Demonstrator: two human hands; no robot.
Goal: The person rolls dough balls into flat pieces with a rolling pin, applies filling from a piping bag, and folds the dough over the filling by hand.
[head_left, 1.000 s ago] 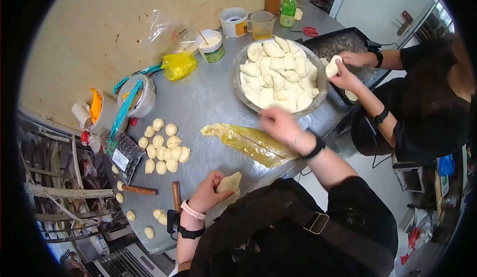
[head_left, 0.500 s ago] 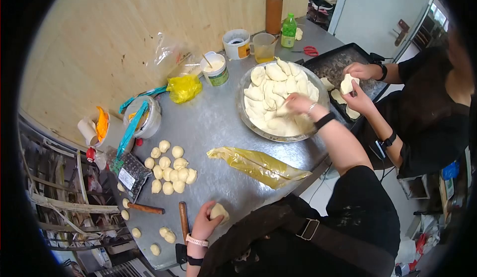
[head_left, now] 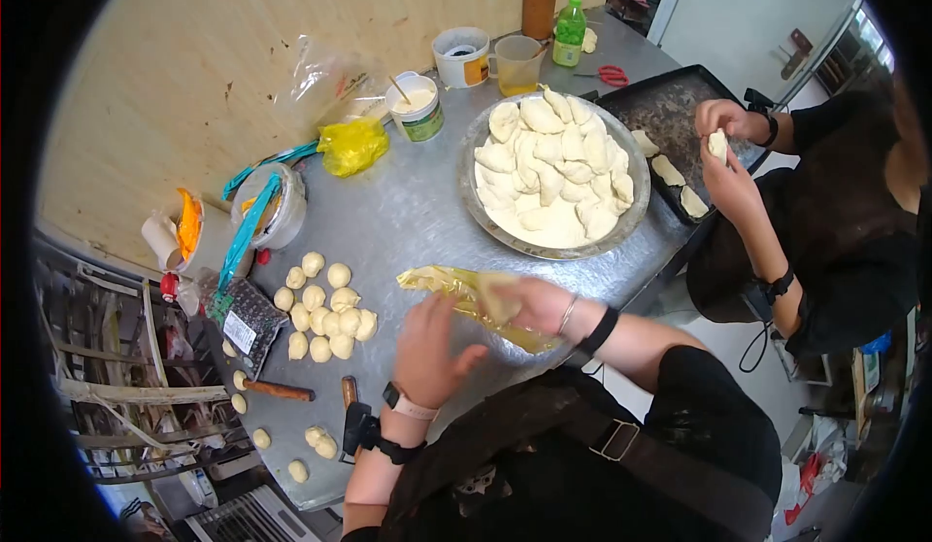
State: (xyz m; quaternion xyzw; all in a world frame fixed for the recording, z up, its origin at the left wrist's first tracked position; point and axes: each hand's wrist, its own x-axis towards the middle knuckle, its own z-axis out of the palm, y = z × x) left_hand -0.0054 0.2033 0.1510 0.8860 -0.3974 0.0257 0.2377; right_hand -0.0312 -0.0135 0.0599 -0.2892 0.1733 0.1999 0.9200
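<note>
One bowl at 1 o'clock; one tray at 2, bearing three dough pieces; one bottle and one scissors at 1; one bag at 6; two wooden sticks at 8.

You will find nothing legible here: the white sticker on the dark plastic packet, the green label on the white tub and the green bottle's label are too small to read.
</note>
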